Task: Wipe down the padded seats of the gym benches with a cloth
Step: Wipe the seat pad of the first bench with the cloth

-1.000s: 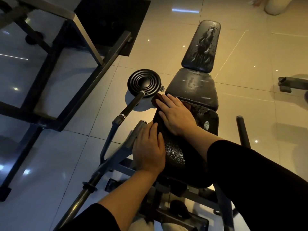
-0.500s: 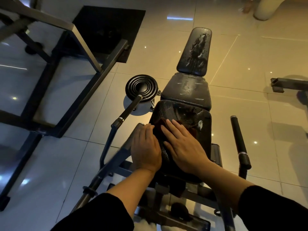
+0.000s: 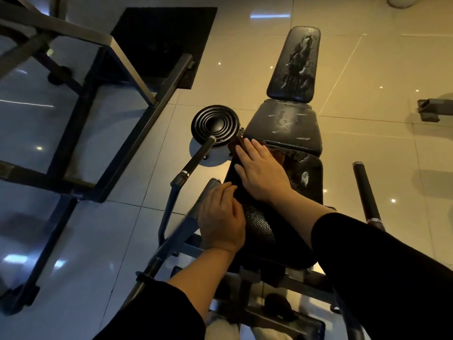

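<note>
Pressing cloth (image 3: 239, 145) on seat (image 3: 302, 182), right hand (image 3: 263, 171)

The bench runs up the middle of the frame in three pads: the near seat pad (image 3: 282, 217) lowest, the middle pad (image 3: 284, 123) above it, the backrest pad (image 3: 293, 65) uppermost. The right hand (image 3: 263, 171) lies flat on the cloth (image 3: 239, 146) at the near seat pad's upper left corner. The left hand (image 3: 220, 219) rests on that pad's left edge, below. A ribbed disc (image 3: 215, 124) sits just left of the cloth. A metal frame (image 3: 117, 99) fills the upper left. A handle bar (image 3: 365, 192) stands right of the seat.
</note>
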Demonstrator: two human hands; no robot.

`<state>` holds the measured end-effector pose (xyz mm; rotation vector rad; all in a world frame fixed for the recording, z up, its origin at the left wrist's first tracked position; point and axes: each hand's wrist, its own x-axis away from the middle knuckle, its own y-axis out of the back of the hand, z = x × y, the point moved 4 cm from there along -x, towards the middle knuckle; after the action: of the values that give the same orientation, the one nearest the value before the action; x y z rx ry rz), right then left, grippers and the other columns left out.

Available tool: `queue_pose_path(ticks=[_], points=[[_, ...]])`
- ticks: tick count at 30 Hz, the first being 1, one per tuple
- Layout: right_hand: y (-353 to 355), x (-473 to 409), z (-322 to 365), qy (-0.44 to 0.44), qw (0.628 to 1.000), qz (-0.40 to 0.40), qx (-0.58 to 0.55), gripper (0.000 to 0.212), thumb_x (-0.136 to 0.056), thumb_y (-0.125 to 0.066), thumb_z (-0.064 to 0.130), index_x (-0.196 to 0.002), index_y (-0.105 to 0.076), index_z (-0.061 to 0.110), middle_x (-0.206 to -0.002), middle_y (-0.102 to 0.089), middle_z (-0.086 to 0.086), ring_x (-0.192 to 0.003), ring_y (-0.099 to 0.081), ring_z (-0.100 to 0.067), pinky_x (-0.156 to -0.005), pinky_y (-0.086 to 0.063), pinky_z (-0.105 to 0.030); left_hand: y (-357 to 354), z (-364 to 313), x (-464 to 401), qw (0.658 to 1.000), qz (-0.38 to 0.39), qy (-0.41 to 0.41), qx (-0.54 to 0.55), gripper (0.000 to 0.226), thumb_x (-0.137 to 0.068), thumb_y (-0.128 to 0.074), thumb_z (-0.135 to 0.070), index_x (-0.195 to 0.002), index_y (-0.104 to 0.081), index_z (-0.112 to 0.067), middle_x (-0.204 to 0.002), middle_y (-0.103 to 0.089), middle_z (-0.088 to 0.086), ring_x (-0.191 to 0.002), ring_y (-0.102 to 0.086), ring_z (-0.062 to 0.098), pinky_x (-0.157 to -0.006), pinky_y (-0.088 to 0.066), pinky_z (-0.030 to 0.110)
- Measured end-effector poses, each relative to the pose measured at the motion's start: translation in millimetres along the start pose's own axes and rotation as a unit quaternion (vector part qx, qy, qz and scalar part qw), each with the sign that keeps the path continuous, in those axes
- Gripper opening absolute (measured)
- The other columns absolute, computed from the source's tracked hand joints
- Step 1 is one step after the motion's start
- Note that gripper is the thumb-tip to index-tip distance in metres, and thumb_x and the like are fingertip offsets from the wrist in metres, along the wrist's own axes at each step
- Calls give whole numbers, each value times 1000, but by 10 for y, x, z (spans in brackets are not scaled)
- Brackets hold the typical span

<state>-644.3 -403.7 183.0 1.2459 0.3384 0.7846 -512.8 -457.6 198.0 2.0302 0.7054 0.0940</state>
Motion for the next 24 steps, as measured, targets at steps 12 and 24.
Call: queue_pose_path(ticks=[12,24], points=[[60,482,-25,16,999,25,-18,56,-104,-21,44,-155,-11,24,-163,-3,-1,-150,4,-18,-122,1,-36,-6,1,19,1000,0,-3,1,39,-92,-40,-27,-109,-69,-8,-108,-70,10,-97,-67,27,-80,-56,37],[74,238,-116,1,1000,11,12,55,-104,-23,41,-155,-16,20,-163,-8,-4,-150,-2,-22,-122,-3,-39,19,-102,21,996,22,-42,-70,20,-86,-64,-7,-105,-68,-4,-103,-70,14,-98,-67,31,-96,-47,50]])
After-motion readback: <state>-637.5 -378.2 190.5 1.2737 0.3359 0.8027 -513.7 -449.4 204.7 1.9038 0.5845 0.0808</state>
